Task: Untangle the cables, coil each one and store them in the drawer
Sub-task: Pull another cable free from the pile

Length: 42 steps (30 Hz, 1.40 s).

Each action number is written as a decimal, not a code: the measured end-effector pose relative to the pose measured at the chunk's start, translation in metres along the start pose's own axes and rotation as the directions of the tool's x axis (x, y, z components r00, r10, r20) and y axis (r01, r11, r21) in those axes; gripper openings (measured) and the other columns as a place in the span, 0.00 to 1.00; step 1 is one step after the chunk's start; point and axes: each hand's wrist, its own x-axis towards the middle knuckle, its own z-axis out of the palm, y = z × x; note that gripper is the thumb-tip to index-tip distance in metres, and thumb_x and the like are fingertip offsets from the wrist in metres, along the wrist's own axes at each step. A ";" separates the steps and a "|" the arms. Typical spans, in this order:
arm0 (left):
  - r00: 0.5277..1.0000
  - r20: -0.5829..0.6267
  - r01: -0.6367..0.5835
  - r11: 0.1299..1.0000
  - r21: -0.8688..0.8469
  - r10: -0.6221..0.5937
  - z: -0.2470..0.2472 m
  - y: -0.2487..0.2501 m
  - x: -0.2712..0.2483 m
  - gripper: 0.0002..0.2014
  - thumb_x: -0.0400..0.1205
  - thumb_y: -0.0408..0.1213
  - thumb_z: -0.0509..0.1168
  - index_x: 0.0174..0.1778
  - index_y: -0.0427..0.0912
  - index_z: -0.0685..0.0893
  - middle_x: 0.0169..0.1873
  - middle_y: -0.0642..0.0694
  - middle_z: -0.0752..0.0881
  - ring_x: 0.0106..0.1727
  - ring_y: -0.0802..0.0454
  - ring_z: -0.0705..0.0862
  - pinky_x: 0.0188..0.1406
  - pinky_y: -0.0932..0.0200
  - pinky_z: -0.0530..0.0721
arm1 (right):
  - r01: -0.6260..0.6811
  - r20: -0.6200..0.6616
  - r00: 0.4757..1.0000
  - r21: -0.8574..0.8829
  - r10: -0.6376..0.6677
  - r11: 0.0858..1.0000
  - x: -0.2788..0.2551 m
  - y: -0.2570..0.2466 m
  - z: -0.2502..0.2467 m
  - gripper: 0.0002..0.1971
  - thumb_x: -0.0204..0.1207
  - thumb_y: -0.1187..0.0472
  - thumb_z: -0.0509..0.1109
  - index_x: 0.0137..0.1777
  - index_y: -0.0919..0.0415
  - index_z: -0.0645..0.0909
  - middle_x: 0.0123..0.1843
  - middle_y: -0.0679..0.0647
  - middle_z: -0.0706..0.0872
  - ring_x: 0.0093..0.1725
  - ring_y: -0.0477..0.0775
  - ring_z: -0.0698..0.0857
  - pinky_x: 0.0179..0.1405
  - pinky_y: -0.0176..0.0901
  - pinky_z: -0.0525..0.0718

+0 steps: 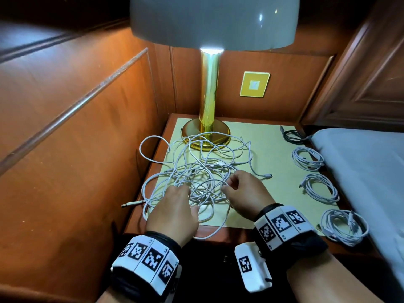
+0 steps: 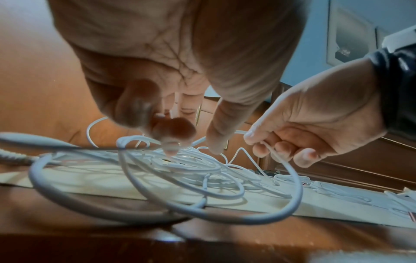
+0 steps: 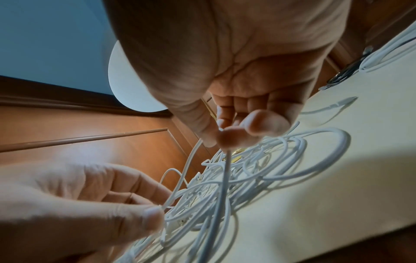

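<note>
Pinching white strands of the tangle mid-table: right hand clamps one between thumb and forefinger; left hand nips another at its fingertips. Four coils lie right.

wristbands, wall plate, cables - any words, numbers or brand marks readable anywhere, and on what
No text reads.
Left wristband: black-and-white coded squares; tiny edge marks too small to read.
Right wristband: the same.
Yellow wall plate: centre mark blurred.
Tangled cables and lamp: no print visible.
</note>
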 end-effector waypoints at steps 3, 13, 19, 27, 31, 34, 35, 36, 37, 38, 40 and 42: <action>0.999 -0.010 0.032 0.997 0.066 -0.032 -0.004 0.001 -0.001 0.10 0.84 0.47 0.63 0.59 0.51 0.78 0.57 0.49 0.83 0.61 0.45 0.83 0.55 0.48 0.84 | -0.007 -0.031 0.999 0.053 0.009 0.999 0.002 0.003 -0.004 0.06 0.80 0.56 0.68 0.42 0.53 0.77 0.36 0.48 0.83 0.39 0.54 0.86 0.44 0.48 0.86; 0.828 -0.388 -0.416 0.907 0.059 0.405 -0.001 0.021 -0.010 0.12 0.79 0.36 0.60 0.55 0.45 0.85 0.47 0.46 0.85 0.40 0.40 0.85 0.36 0.43 0.86 | 0.187 0.191 0.961 0.076 -0.198 0.979 -0.005 0.001 -0.004 0.34 0.67 0.53 0.81 0.72 0.36 0.72 0.52 0.45 0.84 0.44 0.43 0.85 0.56 0.43 0.85; 0.778 -0.406 -0.505 0.862 0.047 0.479 -0.006 0.022 -0.007 0.20 0.79 0.32 0.56 0.65 0.45 0.83 0.53 0.45 0.86 0.49 0.41 0.86 0.44 0.42 0.87 | 0.272 0.234 0.922 0.177 -0.309 0.946 -0.005 0.002 0.000 0.17 0.70 0.46 0.78 0.57 0.48 0.85 0.37 0.46 0.84 0.36 0.46 0.86 0.42 0.45 0.85; 0.869 -0.488 -0.178 0.969 -0.169 0.075 -0.025 -0.025 0.022 0.11 0.76 0.21 0.67 0.46 0.40 0.89 0.45 0.40 0.87 0.46 0.38 0.85 0.49 0.52 0.82 | 0.065 0.021 0.993 0.729 -0.117 0.681 0.003 -0.002 -0.022 0.11 0.81 0.57 0.70 0.39 0.61 0.78 0.29 0.55 0.75 0.22 0.50 0.71 0.20 0.40 0.67; 0.894 -0.447 -0.110 0.961 -0.252 -0.015 -0.033 -0.026 0.021 0.08 0.80 0.24 0.67 0.44 0.41 0.87 0.46 0.43 0.84 0.45 0.49 0.81 0.44 0.67 0.69 | -0.143 0.136 0.989 0.847 0.051 0.512 0.001 -0.005 -0.025 0.16 0.84 0.47 0.65 0.38 0.55 0.73 0.28 0.49 0.69 0.24 0.49 0.69 0.26 0.43 0.65; 0.934 -0.355 -0.065 0.972 -0.225 -0.020 -0.030 -0.025 0.019 0.04 0.82 0.32 0.68 0.50 0.45 0.85 0.51 0.45 0.82 0.50 0.46 0.83 0.49 0.60 0.76 | -0.216 0.212 0.975 0.829 0.068 0.516 -0.002 -0.008 -0.023 0.18 0.85 0.45 0.62 0.37 0.54 0.74 0.28 0.49 0.69 0.23 0.49 0.69 0.26 0.43 0.65; 0.955 -0.296 -0.028 0.983 -0.182 -0.028 -0.028 -0.025 0.019 0.05 0.82 0.36 0.68 0.53 0.46 0.84 0.54 0.46 0.81 0.53 0.45 0.84 0.52 0.55 0.80 | -0.227 0.225 0.972 0.819 0.069 0.528 -0.003 -0.009 -0.022 0.18 0.86 0.45 0.62 0.37 0.54 0.74 0.28 0.49 0.69 0.23 0.49 0.69 0.26 0.43 0.64; 0.973 -0.226 0.010 0.990 -0.138 -0.041 -0.027 -0.026 0.018 0.08 0.82 0.40 0.68 0.57 0.48 0.82 0.56 0.46 0.81 0.56 0.44 0.83 0.56 0.51 0.81 | -0.236 0.234 0.970 0.806 0.074 0.542 -0.003 -0.010 -0.021 0.18 0.86 0.45 0.62 0.37 0.54 0.74 0.28 0.48 0.69 0.23 0.48 0.69 0.26 0.42 0.64; 0.986 -0.157 0.040 0.994 -0.105 -0.056 -0.025 -0.026 0.018 0.10 0.83 0.42 0.67 0.60 0.50 0.81 0.58 0.47 0.80 0.59 0.45 0.83 0.59 0.49 0.82 | -0.244 0.238 0.968 0.794 0.084 0.557 -0.003 -0.010 -0.020 0.17 0.86 0.46 0.62 0.37 0.53 0.74 0.28 0.48 0.69 0.23 0.48 0.69 0.26 0.42 0.64; 0.992 -0.102 0.061 0.995 -0.077 -0.068 -0.024 -0.026 0.017 0.12 0.83 0.44 0.67 0.61 0.50 0.81 0.60 0.47 0.79 0.60 0.45 0.83 0.60 0.48 0.82 | -0.251 0.239 0.966 0.782 0.098 0.570 -0.003 -0.009 -0.019 0.17 0.86 0.46 0.63 0.37 0.53 0.74 0.28 0.48 0.68 0.23 0.48 0.69 0.26 0.41 0.64; 0.996 -0.033 0.088 0.996 -0.004 -0.088 -0.023 -0.023 0.016 0.13 0.83 0.47 0.67 0.61 0.51 0.79 0.60 0.46 0.80 0.59 0.45 0.83 0.59 0.47 0.83 | -0.249 0.227 0.967 0.766 0.113 0.593 -0.003 -0.008 -0.019 0.15 0.85 0.48 0.65 0.38 0.54 0.73 0.27 0.48 0.68 0.23 0.48 0.69 0.26 0.41 0.63; 0.993 -0.013 0.116 0.992 0.048 -0.115 -0.022 -0.021 0.015 0.13 0.83 0.48 0.67 0.60 0.49 0.77 0.59 0.45 0.81 0.59 0.42 0.83 0.57 0.46 0.84 | -0.230 0.215 0.971 0.753 0.100 0.617 -0.003 -0.007 -0.019 0.15 0.85 0.50 0.66 0.39 0.55 0.72 0.27 0.48 0.68 0.24 0.49 0.69 0.26 0.41 0.63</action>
